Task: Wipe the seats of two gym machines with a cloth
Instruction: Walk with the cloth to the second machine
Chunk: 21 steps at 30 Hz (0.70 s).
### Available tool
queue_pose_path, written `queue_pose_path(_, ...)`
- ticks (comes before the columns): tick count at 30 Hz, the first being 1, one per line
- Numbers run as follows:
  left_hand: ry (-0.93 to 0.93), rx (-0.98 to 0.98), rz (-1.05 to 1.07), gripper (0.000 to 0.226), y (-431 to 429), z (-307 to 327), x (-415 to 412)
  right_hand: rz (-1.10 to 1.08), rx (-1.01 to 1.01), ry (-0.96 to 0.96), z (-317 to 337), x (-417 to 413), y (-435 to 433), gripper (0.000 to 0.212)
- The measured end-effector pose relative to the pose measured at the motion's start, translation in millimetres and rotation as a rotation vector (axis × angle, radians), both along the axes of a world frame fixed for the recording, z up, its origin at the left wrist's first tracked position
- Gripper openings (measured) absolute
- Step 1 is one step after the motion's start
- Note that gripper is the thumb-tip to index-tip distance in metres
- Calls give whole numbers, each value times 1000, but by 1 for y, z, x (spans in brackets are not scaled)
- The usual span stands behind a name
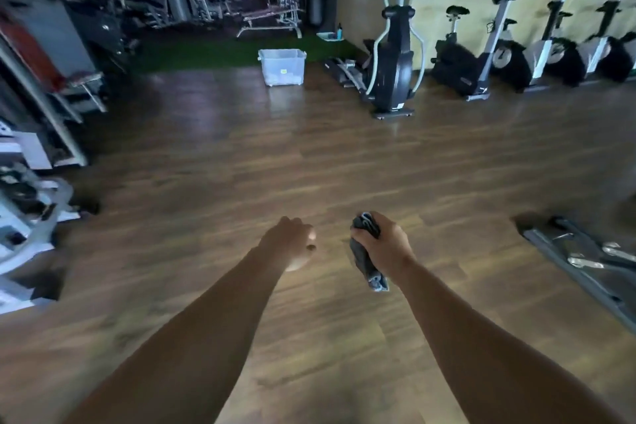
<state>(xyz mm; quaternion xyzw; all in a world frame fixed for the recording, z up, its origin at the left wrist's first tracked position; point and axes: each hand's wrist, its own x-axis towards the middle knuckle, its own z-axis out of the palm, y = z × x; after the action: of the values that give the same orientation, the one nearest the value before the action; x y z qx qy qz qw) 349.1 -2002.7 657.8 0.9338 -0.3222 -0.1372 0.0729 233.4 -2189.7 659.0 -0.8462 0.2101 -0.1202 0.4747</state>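
Observation:
My right hand is closed around a bunched dark grey cloth, whose ends stick out above and below the fist. My left hand hovers beside it over the wooden floor, fingers curled in, holding nothing. Both arms reach forward from the bottom of the view. Along the right wall stand exercise bikes; the nearest bike has a black seat on a post. Other bikes stand further right. All machines are well out of reach of either hand.
An elliptical trainer stands ahead right. A clear plastic bin sits on the floor near green turf. Weight machines line the left side, a bench stands far back, and a machine base lies at right.

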Motion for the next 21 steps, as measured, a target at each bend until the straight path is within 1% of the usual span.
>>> queue_pose_path(4,-14,5,83,46,-22,8,90,90,-41,8,9,114,-35,27)
queue_pose_path(9,-36,-4,194,43,-27,-2,219,218,-45,-69,4,260,-46,44)
queue_pose_path(13,-31,18,226,44,-22,-11,334,265,-8,-80,-6,382,-47,40)
queue_pose_path(17,-35,28,246,43,-20,-5,450,264,14,-70,2,494,-47,18)
queue_pose_path(19,-37,26,259,43,-23,-2,505,270,39,-57,2,550,-51,20)
queue_pose_path(21,-32,44,269,43,-28,-2,557,299,32,-64,0,607,-57,27)
